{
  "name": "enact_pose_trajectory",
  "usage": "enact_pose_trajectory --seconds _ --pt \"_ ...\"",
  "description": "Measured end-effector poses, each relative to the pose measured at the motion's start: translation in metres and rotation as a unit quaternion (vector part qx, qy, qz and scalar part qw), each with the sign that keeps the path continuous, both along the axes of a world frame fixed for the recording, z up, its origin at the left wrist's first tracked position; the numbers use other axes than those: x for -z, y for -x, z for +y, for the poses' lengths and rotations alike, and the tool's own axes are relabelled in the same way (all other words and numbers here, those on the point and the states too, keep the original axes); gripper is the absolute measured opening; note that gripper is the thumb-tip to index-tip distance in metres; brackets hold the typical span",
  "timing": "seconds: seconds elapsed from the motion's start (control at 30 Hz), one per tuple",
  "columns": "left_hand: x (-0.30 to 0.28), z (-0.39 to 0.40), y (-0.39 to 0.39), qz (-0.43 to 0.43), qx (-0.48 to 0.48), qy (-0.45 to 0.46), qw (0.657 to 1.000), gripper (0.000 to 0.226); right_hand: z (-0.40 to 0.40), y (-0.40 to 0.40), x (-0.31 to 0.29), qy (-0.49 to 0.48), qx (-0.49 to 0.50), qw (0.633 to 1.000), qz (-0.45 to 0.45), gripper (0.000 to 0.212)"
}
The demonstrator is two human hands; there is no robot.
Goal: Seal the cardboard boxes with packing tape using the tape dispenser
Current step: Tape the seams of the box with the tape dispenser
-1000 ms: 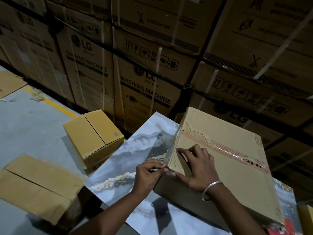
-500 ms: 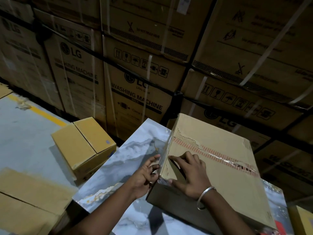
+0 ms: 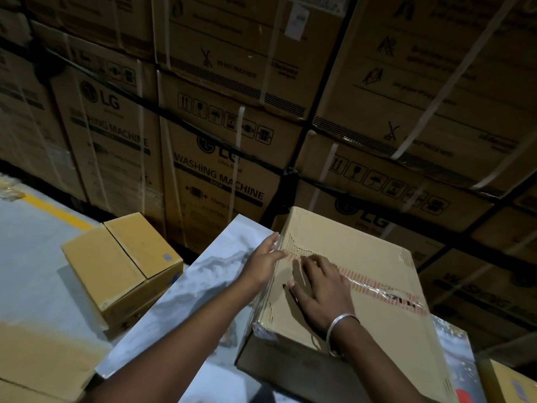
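Pretty sure I'm looking at a warehouse: a wall of strapped washing machine cartons (image 3: 220,175) stacked high fills the background. Left of that stack there's grey concrete floor (image 3: 32,257) with a yellow line (image 3: 55,210) painted on it.

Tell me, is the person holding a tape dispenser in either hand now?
No: the left hand and the right hand lie with straight fingers on the cardboard box, holding no tool.
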State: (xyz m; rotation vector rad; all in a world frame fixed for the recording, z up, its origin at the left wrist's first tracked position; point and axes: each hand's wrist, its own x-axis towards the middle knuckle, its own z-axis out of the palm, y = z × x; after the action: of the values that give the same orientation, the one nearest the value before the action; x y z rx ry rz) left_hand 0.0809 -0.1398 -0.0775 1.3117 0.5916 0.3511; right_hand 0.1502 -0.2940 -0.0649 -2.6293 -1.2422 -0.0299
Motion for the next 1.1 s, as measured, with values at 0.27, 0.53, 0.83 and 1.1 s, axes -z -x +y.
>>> enact_pose_trajectory --seconds 0.27,0.53,0.83,1.1 --pt "-0.007 0.029 -0.078 0.077 0.071 -0.114 0.988 0.047 0.009 -0.01 0.002 0.063 0.095 0.991 0.066 0.077" --pt "0.008 0.048 -0.117 0.161 -0.012 -0.225 0.961 0.041 0.009 -0.014 0.006 0.061 0.097 0.99 0.082 0.077" --pt "0.007 0.065 -0.145 0.155 -0.009 -0.323 0.934 0.035 0.009 -0.016 0.007 0.064 0.103 0.988 0.096 0.077" --pt "0.015 0.069 -0.148 0.156 -0.073 -0.291 0.941 0.04 0.009 -0.018 0.007 0.06 0.102 0.988 0.094 0.075"
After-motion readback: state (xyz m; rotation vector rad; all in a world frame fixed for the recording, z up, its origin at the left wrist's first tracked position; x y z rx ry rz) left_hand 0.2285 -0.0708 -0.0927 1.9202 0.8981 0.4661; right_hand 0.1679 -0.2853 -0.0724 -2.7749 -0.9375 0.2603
